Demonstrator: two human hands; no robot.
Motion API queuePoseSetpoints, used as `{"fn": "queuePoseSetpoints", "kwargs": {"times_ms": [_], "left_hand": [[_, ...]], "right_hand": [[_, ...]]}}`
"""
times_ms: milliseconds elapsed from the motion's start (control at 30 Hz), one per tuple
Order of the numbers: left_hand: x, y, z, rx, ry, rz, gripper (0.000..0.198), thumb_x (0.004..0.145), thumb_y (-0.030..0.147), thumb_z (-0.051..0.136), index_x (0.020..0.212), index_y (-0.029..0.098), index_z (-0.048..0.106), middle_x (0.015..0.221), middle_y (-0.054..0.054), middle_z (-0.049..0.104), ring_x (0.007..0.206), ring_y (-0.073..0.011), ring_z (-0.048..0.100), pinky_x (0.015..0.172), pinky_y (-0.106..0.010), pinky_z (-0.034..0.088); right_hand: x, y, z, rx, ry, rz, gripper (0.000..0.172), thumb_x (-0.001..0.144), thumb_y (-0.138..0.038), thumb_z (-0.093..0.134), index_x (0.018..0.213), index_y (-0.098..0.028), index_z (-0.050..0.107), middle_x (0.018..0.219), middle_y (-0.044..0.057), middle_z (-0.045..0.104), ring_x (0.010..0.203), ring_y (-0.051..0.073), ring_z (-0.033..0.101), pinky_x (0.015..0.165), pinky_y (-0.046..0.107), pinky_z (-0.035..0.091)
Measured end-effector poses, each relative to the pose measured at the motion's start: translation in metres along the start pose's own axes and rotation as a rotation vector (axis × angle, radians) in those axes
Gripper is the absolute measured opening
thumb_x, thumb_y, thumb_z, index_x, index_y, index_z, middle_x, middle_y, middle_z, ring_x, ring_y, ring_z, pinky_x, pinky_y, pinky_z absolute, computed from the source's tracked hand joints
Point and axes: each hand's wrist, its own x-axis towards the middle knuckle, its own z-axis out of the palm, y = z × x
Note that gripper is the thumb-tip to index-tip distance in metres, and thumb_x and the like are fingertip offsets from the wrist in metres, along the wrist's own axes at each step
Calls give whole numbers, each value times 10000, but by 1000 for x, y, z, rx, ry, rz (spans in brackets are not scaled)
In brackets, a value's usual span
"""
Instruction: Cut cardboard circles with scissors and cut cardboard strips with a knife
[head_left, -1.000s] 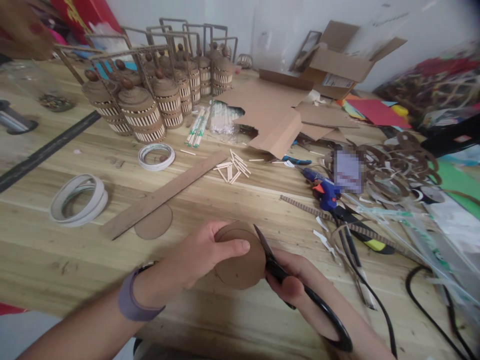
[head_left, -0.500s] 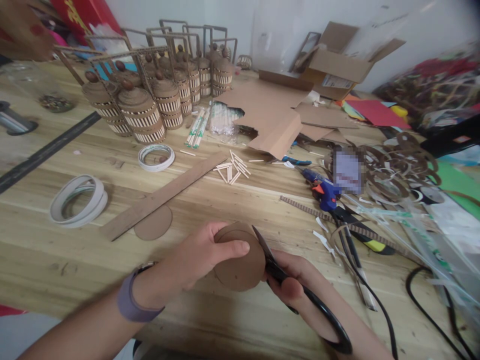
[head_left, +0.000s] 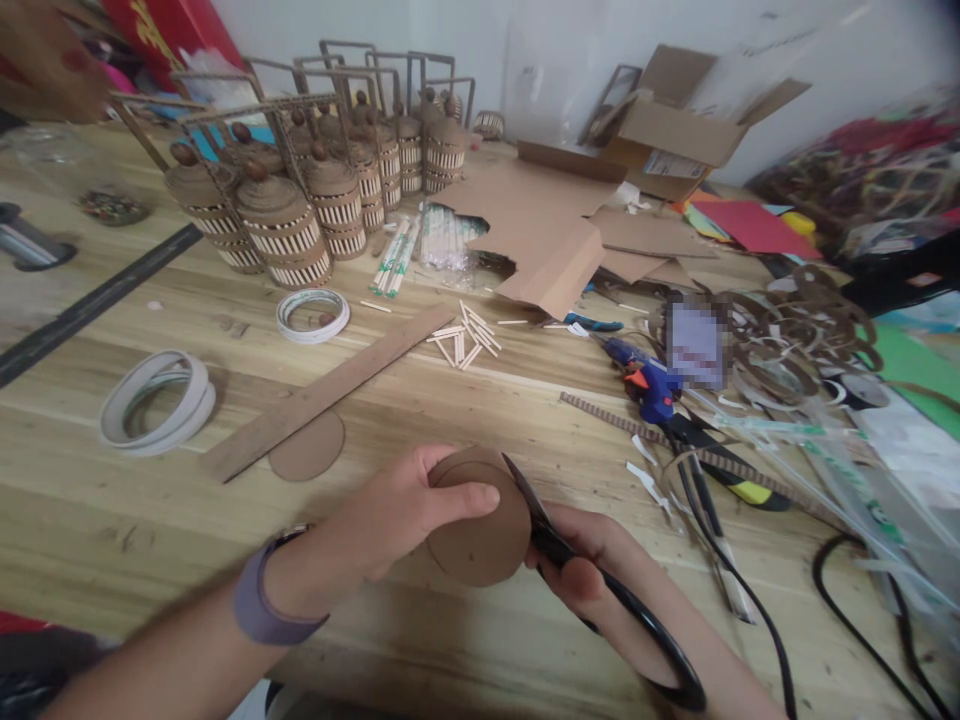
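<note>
My left hand (head_left: 397, 515) pinches a round brown cardboard disc (head_left: 480, 525) just above the wooden table (head_left: 450, 400), thumb across its top face. My right hand (head_left: 600, 585) grips black-handled scissors (head_left: 600, 590), whose blades meet the disc's right edge. A second, smaller cardboard disc (head_left: 307, 447) lies flat on the table to the left, beside a long cardboard strip (head_left: 330, 390).
Two white tape rolls (head_left: 157, 400) (head_left: 313, 313) lie on the left. Several cardboard-and-stick lantern models (head_left: 300, 200) stand at the back. Loose sticks (head_left: 465, 338), cut cardboard sheets (head_left: 540, 230), a blue glue gun (head_left: 649, 385), cables and cardboard rings (head_left: 802, 330) crowd the right.
The disc has turned very slightly in my left hand against the scissor blades. Both hands stay in the same place.
</note>
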Motion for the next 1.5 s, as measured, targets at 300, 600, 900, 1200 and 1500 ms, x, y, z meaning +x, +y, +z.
{"fn": "queuePoseSetpoints", "kwargs": {"times_ms": [300, 600, 900, 1200, 1500], "left_hand": [[1, 0, -1, -2, -42, 20, 244, 754, 359, 755, 915, 176, 763, 842, -18, 769, 841, -190, 655, 800, -287, 477], [2, 2, -1, -94, 62, 13, 366, 705, 384, 815, 984, 153, 760, 956, -67, 781, 849, -214, 688, 770, -299, 503], [2, -4, 13, -346, 61, 78, 491, 704, 375, 849, 1114, 143, 710, 1054, -87, 771, 1054, -270, 696, 868, -324, 543], [0, -3, 17, -268, 200, 115, 345, 727, 304, 817, 1043, 177, 763, 1114, -66, 779, 1184, -293, 655, 1060, -401, 482], [-2, -11, 13, -171, 254, 91, 358, 732, 359, 840, 1046, 203, 766, 1070, -67, 792, 1163, -309, 672, 997, -416, 523]], "right_hand": [[-1, -3, -1, -12, -8, 15, 740, 773, -930, 359, 748, -199, 475, 683, -36, 378, 609, 116, 307, 524, 255, 252], [-2, -2, 0, -36, 74, 39, 770, 754, -952, 338, 751, -204, 520, 617, -42, 364, 555, 118, 301, 494, 261, 251], [2, 8, 17, -52, 304, -10, 760, 745, -948, 382, 788, -211, 564, 561, -48, 373, 499, 125, 325, 449, 263, 255], [3, 8, 21, -39, 211, -4, 745, 738, -947, 393, 770, -212, 507, 614, -47, 403, 542, 118, 353, 491, 255, 270], [4, 7, 19, -44, 191, -14, 789, 664, -998, 306, 714, -223, 444, 615, -46, 425, 540, 113, 340, 491, 254, 288]]}}
